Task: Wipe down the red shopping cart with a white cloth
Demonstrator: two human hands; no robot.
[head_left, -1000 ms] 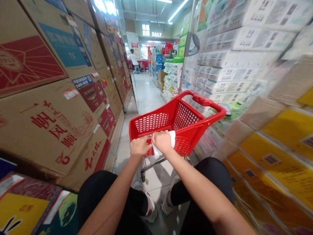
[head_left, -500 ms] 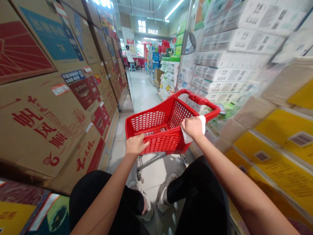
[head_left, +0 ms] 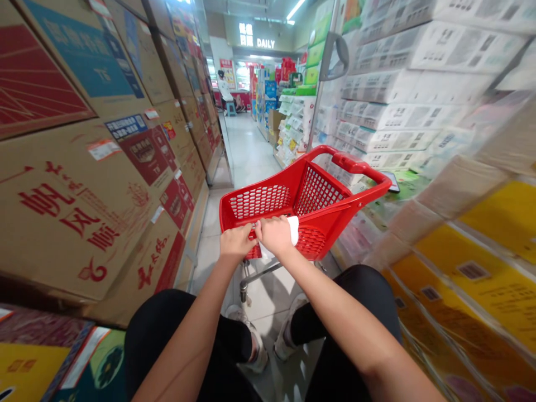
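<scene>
A red plastic shopping cart (head_left: 326, 229) stands crosswise in front of my knees, its handle at the right. My left hand (head_left: 238, 242) is closed over the near rim at the cart's left end. Right beside it, my right hand (head_left: 275, 235) presses a white cloth (head_left: 293, 230) onto the same rim, the fingers folded over the edge. Part of the cloth hangs down the outside of the basket, and the rest is hidden under my palm. The two hands almost touch. Inside, the basket holds nothing that I can see.
Stacked cardboard cartons (head_left: 79, 206) wall the left side. White packaged goods (head_left: 402, 106) and yellow packs (head_left: 473, 251) pile up at the right. A phone-like object (head_left: 392, 182) lies behind the cart handle. A person (head_left: 225, 89) is by a blue stool (head_left: 230, 108) far down the aisle.
My right hand has slid the cloth leftward along the near rim, from close to the handle to beside my left hand. My left hand keeps its place on the rim.
</scene>
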